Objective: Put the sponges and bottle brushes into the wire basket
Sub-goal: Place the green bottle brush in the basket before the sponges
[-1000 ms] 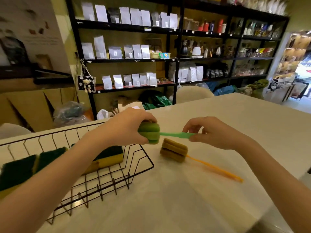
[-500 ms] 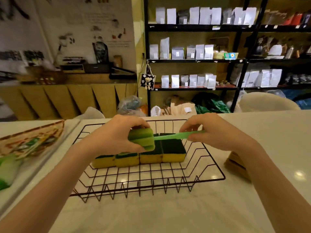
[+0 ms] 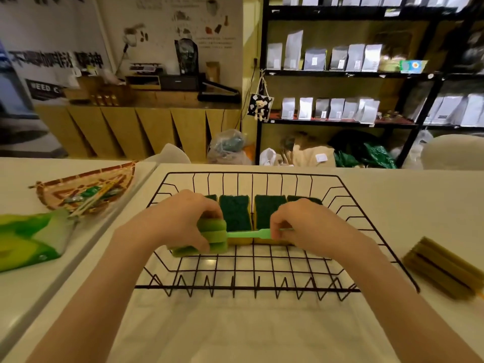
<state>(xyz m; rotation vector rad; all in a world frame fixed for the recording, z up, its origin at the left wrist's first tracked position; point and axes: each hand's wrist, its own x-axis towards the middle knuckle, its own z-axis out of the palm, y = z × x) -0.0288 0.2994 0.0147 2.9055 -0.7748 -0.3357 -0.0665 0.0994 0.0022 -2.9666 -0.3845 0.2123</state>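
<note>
A black wire basket (image 3: pixel 366 226) stands on the white table in front of me. Several yellow sponges with dark green tops (image 3: pixel 235 212) lie in a row inside it. I hold a green bottle brush (image 3: pixel 213 235) low inside the basket, in front of the sponges. My left hand (image 3: pixel 180 221) grips its ribbed foam head, and my right hand (image 3: pixel 303 224) pinches its thin green handle. An olive-brown bottle brush (image 3: pixel 442 268) lies on the table to the right of the basket, its orange handle mostly out of frame.
A woven tray (image 3: pixel 78 189) with small packets and a green pouch (image 3: pixel 28 237) lie on the neighbouring table at the left. Black shelves with white bags stand behind the table, with chairs along its far edge.
My view has swung left so the basket is now centred. Both hands carried the green brush from beside the basket to over it, then lowered it inside, in front of the sponges.
</note>
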